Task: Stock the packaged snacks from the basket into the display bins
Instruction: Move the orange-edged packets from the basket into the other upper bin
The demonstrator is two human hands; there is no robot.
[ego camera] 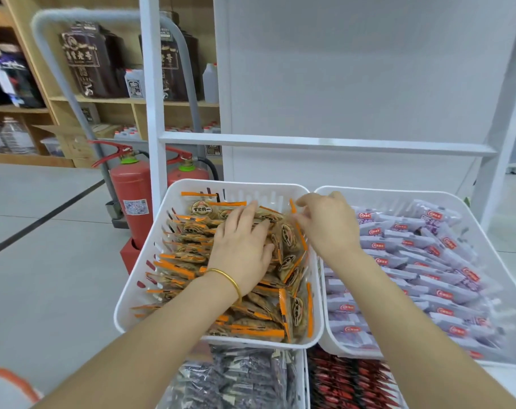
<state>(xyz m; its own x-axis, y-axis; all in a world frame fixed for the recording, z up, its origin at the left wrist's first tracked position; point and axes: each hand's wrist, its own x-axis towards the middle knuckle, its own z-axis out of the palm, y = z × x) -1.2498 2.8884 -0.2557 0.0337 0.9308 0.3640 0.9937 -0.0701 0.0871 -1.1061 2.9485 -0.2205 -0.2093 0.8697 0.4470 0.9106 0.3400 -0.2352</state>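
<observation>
A white display bin holds several orange-edged snack packets. My left hand, with a gold bangle on the wrist, lies flat on the packets in the middle of the bin, fingers spread. At the bin's far right corner, my right hand has its fingers curled around the top of an upright packet. An orange basket rim shows at the bottom left corner; its contents are hidden.
A second white bin to the right holds purple packets. Lower bins hold dark packets and red packets. White shelf posts and a rail stand behind. Two red fire extinguishers stand on the floor left.
</observation>
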